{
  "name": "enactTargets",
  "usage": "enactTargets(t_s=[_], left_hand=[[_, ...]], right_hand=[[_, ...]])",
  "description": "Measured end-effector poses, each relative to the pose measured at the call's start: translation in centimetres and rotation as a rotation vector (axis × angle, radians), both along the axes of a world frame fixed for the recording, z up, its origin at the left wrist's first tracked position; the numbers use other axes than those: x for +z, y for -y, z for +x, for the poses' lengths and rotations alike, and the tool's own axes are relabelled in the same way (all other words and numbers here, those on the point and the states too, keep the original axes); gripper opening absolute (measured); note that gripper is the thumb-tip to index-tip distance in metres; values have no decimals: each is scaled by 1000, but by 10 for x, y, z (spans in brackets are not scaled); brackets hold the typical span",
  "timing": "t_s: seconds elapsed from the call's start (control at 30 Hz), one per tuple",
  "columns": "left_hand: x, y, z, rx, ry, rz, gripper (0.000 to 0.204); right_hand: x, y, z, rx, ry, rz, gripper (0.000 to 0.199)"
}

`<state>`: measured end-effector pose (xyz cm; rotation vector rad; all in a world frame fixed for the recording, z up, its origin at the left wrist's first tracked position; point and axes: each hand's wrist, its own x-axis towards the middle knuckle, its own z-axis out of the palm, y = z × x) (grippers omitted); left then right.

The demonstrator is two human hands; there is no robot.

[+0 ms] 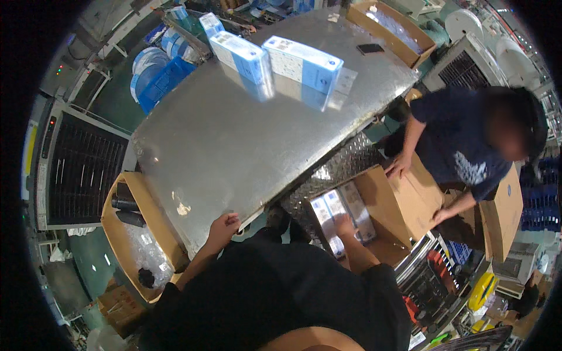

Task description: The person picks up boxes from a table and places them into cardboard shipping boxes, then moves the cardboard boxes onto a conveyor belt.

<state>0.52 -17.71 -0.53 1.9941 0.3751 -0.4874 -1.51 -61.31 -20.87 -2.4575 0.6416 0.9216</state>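
Observation:
My left hand (222, 227) rests on the near edge of a steel table (234, 134), fingers curled over the rim, holding nothing. My right hand (345, 225) reaches down into an open cardboard carton (386, 210) and touches the white and blue boxes (331, 207) packed inside; whether it grips one is hidden. Two white and blue boxes (301, 61) (241, 55) lie on the far part of the table.
A person in a dark blue shirt (462, 146) bends over the carton's flaps at the right. A cardboard box with plastic bags (137, 240) sits at my left. Another carton (389, 29) and a black phone (370, 48) lie at the table's far end. A blue crate (161, 85) stands behind the table.

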Motion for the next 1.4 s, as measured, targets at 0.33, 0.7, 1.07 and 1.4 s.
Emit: enactTargets(t_s=[0.33,0.7,1.07,1.4], left_hand=[[36,-5,188,-201,289,47,41],[48,17,525,-790,685,727,78],[43,-6,594,-383,756,679,58],[40,-73,483,-482,438,454,81]], right_hand=[[208,-74,156,85,1410,74,39],[256,-190,256,367,1197,147,51],[245,-97,487,590,951,-464,102],[240,-128,508,429,320,-293,126]])
